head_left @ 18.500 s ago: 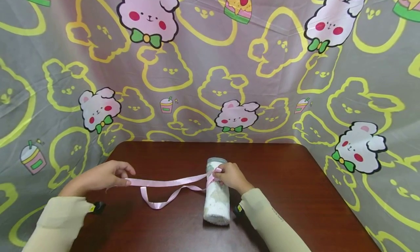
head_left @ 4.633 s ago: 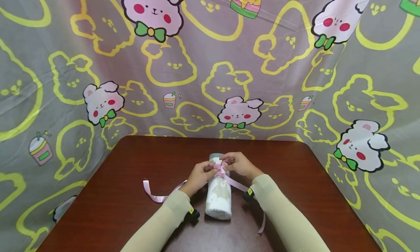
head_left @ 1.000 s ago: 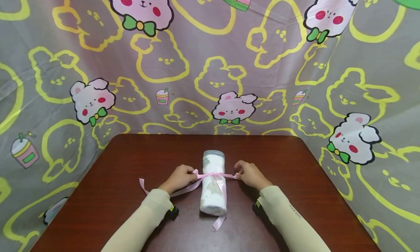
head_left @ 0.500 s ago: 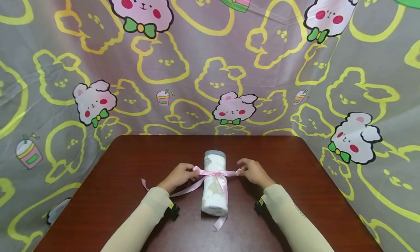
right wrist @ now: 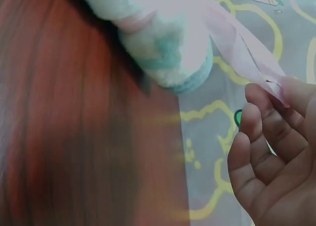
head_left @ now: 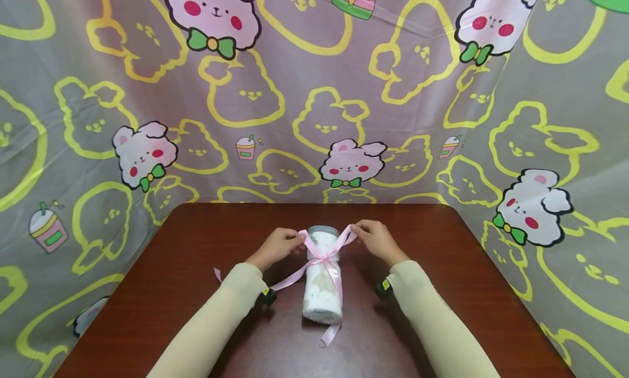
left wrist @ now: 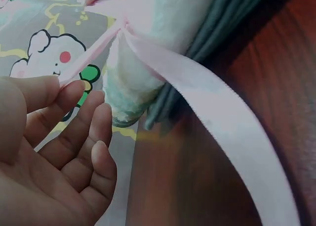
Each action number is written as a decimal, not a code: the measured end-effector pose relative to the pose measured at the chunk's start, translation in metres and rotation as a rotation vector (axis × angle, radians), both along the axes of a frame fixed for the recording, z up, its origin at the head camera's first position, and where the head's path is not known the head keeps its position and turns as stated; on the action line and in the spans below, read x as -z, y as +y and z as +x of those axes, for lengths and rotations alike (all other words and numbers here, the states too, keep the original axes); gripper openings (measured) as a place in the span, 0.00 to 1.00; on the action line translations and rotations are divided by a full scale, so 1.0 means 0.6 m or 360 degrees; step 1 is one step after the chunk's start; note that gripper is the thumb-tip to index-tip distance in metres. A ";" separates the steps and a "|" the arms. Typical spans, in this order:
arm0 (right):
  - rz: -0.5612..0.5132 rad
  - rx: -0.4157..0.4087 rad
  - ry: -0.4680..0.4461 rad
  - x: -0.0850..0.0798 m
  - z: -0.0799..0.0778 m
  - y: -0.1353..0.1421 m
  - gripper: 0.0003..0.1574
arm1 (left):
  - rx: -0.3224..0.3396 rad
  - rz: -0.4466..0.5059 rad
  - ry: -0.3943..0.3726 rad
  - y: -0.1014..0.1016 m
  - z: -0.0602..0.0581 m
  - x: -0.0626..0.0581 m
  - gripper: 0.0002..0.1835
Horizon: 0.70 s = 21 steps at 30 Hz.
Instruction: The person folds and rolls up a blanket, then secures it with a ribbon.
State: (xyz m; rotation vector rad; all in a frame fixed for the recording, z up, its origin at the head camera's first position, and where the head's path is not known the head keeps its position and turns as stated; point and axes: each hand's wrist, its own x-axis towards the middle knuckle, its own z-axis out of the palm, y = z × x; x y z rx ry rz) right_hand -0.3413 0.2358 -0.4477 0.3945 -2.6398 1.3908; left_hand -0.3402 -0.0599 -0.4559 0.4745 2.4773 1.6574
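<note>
A rolled white towel [head_left: 321, 293] with a pale pattern and a grey-green far end lies lengthwise on the table. Pink satin ribbon [head_left: 322, 258] is cinched round its middle and knotted on top in a bow. My left hand [head_left: 277, 246] pinches the left loop between thumb and forefinger, and my right hand [head_left: 375, 240] pinches the right loop the same way. Both loops are drawn up and outward toward the towel's far end. One ribbon tail [left wrist: 222, 112] trails off to the left under my left wrist; the other tail [head_left: 330, 334] runs down the towel onto the table in front.
The dark red-brown table [head_left: 236, 225] has rounded far corners. A grey curtain [head_left: 295, 66] with bunny drawings and yellow outlines surrounds it at the back and both sides. A black wrist camera [head_left: 267, 297] sits under the left sleeve, with another [head_left: 383, 288] at the right.
Over the last second both hands have moved up toward the towel's far end, lifting the bow loops from straight sideways into a V. Earlier, the left hand held a long single strand out to the left.
</note>
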 end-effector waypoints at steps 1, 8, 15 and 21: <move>-0.0023 -0.0002 -0.0021 0.001 -0.004 -0.004 0.15 | -0.0003 -0.0003 0.0004 0.002 -0.003 0.000 0.12; -0.0054 -0.0055 -0.0197 0.022 -0.026 -0.026 0.17 | 0.0034 -0.0043 -0.0058 0.014 -0.023 0.020 0.15; 0.0049 0.0018 -0.0230 0.044 -0.018 -0.013 0.21 | 0.0053 0.0053 -0.0201 -0.002 -0.024 0.031 0.13; 0.0105 -0.0007 -0.0180 0.054 -0.013 0.001 0.17 | 0.0285 0.0041 0.0041 -0.018 -0.018 0.018 0.24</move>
